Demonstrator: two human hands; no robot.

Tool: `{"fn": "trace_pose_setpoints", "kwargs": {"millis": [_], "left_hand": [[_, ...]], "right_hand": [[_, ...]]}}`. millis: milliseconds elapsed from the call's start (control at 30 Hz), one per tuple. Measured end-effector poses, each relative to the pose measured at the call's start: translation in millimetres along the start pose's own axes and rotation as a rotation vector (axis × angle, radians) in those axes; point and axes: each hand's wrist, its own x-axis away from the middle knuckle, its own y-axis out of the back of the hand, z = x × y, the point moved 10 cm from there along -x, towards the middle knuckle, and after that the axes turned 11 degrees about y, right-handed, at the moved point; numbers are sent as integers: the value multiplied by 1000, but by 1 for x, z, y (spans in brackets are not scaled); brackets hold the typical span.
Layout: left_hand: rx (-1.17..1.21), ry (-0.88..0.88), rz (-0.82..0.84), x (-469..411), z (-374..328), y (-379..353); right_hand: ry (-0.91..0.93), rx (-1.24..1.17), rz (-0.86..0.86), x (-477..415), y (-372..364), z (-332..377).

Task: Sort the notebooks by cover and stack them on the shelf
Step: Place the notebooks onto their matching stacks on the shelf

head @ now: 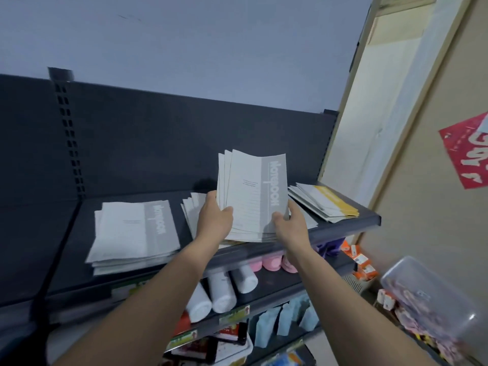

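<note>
Fingers (pixel 226 210) of the left hand (pixel 215 219) and right hand (pixel 290 221) clutched fanned grey notebooks (pixel 253 196) by their sides, seemingly squaring them for the matching pile (pixel 137 233) leftward.

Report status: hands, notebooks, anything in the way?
Left hand and right hand grip grey notebook bundle above shelf. Grey stack lies left, yellow stack right. Nothing on the grey stack.

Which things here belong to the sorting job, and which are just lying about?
Job: grey notebooks held by left hand and right hand, grey stack, yellow stack, top shelf.
Lying about: white bottles, pink containers, clear plastic box, red poster.
</note>
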Motion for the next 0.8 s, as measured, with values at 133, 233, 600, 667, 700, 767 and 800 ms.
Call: {"fn": "trace_pose_setpoints", "kwargs": {"millis": [133,233,600,667,700,767,800], "left_hand": [[-54,-10,-13,-8,-9,-39],[-124,-22,-7,-23,-13,-66],[-522,13,-1,-94,-5,-135],[-599,26,22,-102,-3,-143],[-648,32,26,-105,-2,-146],[-749,42,31,-106,1,-152],[-794,46,30,-106,2,-156]], "right_hand": [[-22,23,13,-26,29,-21],[-19,24,30,-48,44,-31],[-84,346,188,-136,48,-85],[-101,424,239,-146,46,-93],[-101,460,265,-150,45,-97],[-103,536,308,-156,44,-104],[-106,572,321,-157,45,-107]]}}
